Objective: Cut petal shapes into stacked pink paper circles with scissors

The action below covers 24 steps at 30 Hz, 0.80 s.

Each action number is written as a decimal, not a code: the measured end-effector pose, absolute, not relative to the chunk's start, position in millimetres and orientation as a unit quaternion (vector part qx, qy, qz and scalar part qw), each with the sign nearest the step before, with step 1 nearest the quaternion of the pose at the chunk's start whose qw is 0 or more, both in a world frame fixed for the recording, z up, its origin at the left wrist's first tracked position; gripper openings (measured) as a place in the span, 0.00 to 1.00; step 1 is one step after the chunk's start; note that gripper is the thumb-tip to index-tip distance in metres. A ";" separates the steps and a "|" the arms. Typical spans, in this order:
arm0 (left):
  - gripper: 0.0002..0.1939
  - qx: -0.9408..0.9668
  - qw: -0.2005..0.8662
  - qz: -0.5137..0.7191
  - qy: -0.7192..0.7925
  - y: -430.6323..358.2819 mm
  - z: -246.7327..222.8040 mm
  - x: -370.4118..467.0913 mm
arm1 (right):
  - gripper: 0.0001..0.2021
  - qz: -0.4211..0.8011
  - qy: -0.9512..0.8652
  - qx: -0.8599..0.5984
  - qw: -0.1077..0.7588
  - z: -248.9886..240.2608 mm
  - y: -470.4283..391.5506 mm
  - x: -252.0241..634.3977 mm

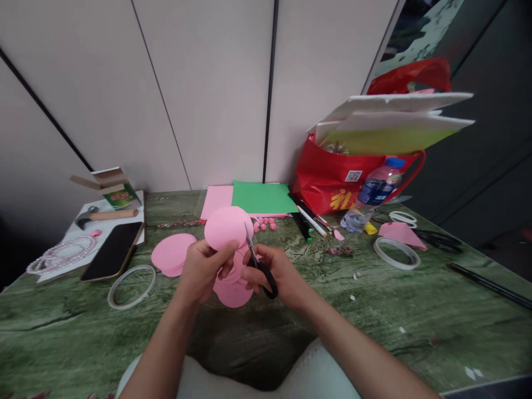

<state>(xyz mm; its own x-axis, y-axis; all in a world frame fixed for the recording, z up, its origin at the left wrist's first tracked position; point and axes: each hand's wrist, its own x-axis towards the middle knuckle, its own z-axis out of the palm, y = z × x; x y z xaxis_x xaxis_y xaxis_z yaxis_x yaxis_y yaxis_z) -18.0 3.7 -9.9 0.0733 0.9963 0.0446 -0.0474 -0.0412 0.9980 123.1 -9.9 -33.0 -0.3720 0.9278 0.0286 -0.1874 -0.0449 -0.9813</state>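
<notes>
Stack of pink paper circles (pixel 171 255) lies left of the left hand (pixel 200 270), which pinches one flat pink paper disc (pixel 224 226); the right hand (pixel 277 272) grips black-handled metal scissors (pixel 252 249).

Room right of scissors (pixel 252 249); bottle (pixel 373 194) beyond

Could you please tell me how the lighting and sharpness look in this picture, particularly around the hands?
Head view: dim, soft light, darkest along the right side; head view: a dark, shadow-like patch on the table between the forearms; head view: the pink disc and scissors read clearly, but small print on the bottle label is too soft to read.
</notes>
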 end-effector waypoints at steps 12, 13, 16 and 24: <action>0.15 0.507 0.557 0.501 0.427 3.7 -10.7 -16.9 | 0.18 0.635 -0.536 -0.344 0.437 -35.0 -10.0 123.9; 0.15 0.506 0.556 0.502 0.428 3.6 -11.0 -16.7 | 0.19 0.635 -0.536 -0.341 0.439 -34.7 -9.9 123.7; 0.15 0.512 0.556 0.493 0.430 3.1 -12.4 -16.8 | 0.21 0.640 -0.528 -0.329 0.450 -33.6 -9.3 123.1; 0.14 0.519 0.564 0.475 0.432 3.0 -13.1 -16.5 | 0.23 0.652 -0.506 -0.317 0.467 -34.9 -7.6 122.8</action>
<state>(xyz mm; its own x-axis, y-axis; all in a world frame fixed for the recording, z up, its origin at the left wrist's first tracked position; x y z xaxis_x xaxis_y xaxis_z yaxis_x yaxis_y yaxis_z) -16.5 3.0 -13.1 0.1753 0.9845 0.0053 -0.0869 0.0101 0.9962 122.8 -7.6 -34.9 -0.3620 0.9303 0.0586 -0.2886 -0.0521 -0.9560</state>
